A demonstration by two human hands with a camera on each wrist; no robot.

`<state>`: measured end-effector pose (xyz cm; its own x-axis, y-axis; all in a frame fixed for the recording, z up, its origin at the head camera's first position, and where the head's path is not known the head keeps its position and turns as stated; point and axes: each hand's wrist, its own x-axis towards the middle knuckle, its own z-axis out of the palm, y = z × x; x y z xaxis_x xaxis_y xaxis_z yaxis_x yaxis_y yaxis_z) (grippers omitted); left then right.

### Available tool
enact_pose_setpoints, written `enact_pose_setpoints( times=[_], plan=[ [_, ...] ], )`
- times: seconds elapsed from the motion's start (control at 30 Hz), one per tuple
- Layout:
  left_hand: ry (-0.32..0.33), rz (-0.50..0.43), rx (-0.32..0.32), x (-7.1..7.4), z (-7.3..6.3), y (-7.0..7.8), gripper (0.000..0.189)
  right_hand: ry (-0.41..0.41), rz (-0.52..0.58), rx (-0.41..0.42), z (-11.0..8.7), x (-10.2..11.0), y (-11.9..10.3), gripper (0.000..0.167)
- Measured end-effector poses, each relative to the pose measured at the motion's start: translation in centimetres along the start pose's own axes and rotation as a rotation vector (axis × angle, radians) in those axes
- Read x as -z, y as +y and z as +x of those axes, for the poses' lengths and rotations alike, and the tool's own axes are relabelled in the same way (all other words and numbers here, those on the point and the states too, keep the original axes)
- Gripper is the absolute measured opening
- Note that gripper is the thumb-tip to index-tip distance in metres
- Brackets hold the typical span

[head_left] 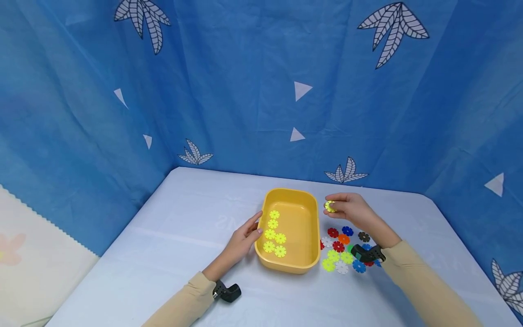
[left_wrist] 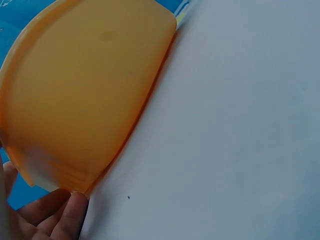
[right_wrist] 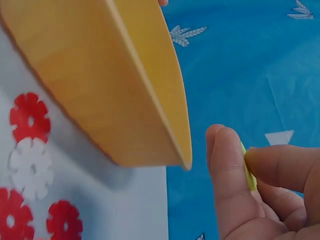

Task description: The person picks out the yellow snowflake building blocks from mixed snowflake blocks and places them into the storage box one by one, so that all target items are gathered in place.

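1. Head view, right grip: the right hand [head_left: 352,211] was found with a yellow disc [head_left: 330,206] pinched between thumb and fingers. The pinch was located to the right of the yellow tub [head_left: 300,227], clear of its rim.

2. Head view, left grip: the tub was held at its left side by the left hand [head_left: 240,241], the thumb and index finger being set at the rim. Just to the right of this hold, six yellow pieces [head_left: 273,224] were noted flat on the tub floor.

3. Head view, surroundings: on the white table [head_left: 184,218], nearer the wearer than the pinch, loose discs [head_left: 333,232] in red, blue, orange, white, green, yellow and a dark shade were scattered. A black device was worn on each wrist. Behind both grips a blue curtain [head_left: 245,91] was hung.

4. Left wrist view: bent fingers were seen against the tub's outer wall, which was extended above them. A dark speck [left_wrist: 128,197] was recorded on the table, right of the fingertips.

5. Right wrist view: the pinched disc was presented nearly edge-on, the finger gap being narrow. The tub was observed left of the pinch; red and white discs were seen farther left and lower.
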<state>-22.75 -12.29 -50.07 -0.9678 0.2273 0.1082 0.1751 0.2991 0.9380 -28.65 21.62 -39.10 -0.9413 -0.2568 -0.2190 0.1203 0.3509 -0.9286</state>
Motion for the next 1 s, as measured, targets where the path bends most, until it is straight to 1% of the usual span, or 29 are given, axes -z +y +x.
enact_pose_setpoints(
  times=[0.2,0.33,0.53,0.77,0.9,1.0],
  plan=[
    [0.008,-0.023,-0.007,0.0,-0.1,0.1,0.055,-0.032,-0.02,-0.03,1.4,-2.2,-1.7,0.045],
    [0.015,-0.052,-0.006,0.0,-0.1,0.3,0.056,-0.049,-0.027,-0.046,2.4,-3.8,-2.3,0.043],
    [0.016,-0.046,-0.011,0.0,-0.1,0.1,0.056,-0.049,-0.048,-0.067,4.1,-6.0,-2.5,0.039],
    [0.013,-0.028,0.0,-0.1,-0.1,0.1,0.056,-0.065,-0.061,-0.091,5.2,-8.3,-2.6,0.035],
    [0.006,-0.018,0.01,-0.1,-0.1,0.1,0.056,-0.06,-0.073,-0.099,5.8,-9.5,-2.8,0.034],
    [0.002,-0.012,0.02,-0.1,-0.1,0.2,0.056,-0.042,-0.083,-0.105,6.3,-10.4,-2.8,0.032]
  ],
)
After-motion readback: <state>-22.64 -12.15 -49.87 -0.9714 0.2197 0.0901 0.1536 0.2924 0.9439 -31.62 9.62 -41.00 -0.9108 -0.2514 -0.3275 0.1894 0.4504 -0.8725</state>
